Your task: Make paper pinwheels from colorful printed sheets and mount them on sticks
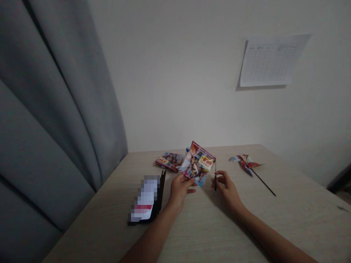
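My left hand point(181, 190) is closed on the lower left edge of a glossy printed paper sheet point(196, 164), tilted up above the table. The sheet is colourful, with a yellow and red price print. My right hand point(225, 188) is closed around what look like scissors point(215, 182), seen edge-on. Their dark handle is between my fingers, and the thin blade points up at the sheet's right corner. Whether the blade touches the paper I cannot tell.
Behind my left hand lies a stack of similar printed sheets point(170, 162). A phone point(145, 201) with a blurred screen rests by a dark stand point(162, 190). On the right is a paper pinwheel point(246, 164) with a dark stick. A small blue object point(188, 149) shows partly behind the sheet.
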Demonstrator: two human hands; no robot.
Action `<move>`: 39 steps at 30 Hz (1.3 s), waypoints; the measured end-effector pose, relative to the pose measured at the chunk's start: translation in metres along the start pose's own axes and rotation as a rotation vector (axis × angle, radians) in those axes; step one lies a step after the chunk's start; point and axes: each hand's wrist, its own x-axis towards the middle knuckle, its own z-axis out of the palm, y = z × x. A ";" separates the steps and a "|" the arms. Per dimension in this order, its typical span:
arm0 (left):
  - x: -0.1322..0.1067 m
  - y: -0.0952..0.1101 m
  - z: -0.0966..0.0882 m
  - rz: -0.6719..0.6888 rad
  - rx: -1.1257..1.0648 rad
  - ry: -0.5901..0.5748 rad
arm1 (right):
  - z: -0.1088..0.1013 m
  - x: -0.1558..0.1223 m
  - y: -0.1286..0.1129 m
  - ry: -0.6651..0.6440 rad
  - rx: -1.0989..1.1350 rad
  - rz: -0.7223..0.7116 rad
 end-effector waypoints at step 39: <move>0.014 0.002 -0.014 0.059 -0.125 0.221 | 0.004 -0.021 -0.015 -0.306 -0.092 -0.057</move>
